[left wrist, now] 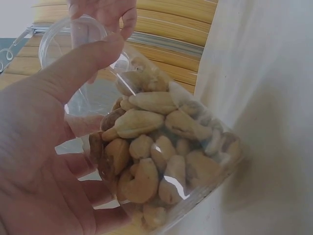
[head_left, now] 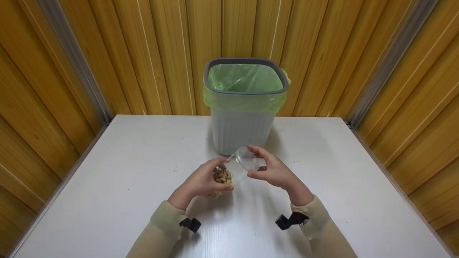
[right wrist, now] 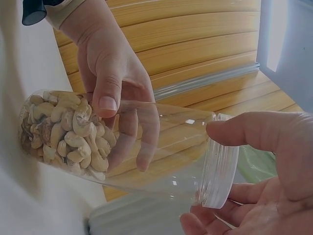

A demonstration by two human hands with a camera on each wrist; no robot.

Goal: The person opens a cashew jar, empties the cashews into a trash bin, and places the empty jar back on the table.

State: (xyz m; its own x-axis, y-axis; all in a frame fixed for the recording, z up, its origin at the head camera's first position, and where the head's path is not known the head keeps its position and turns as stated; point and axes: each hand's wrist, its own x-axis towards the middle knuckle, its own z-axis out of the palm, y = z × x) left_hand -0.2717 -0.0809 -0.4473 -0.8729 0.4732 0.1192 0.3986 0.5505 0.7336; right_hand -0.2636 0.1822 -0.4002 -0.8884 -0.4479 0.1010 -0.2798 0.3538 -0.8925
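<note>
A clear plastic jar (right wrist: pixel 164 149), tilted with its mouth up and to the right, is held above the table in front of the bin. Cashews (left wrist: pixel 146 156) fill its lower part. My left hand (head_left: pixel 199 181) grips the jar around its body, thumb on one side and fingers on the other. At the jar's mouth sits a clear lid (right wrist: pixel 221 169), which my right hand (head_left: pixel 274 170) holds by its rim between thumb and fingers. Whether the lid is screwed tight cannot be told.
A grey bin (head_left: pixel 242 130) with a dark rim and a green liner bag (head_left: pixel 247 102) stands at the back of the white table (head_left: pixel 118 179). Wood-look panels (head_left: pixel 161 53) enclose the table at the back and both sides.
</note>
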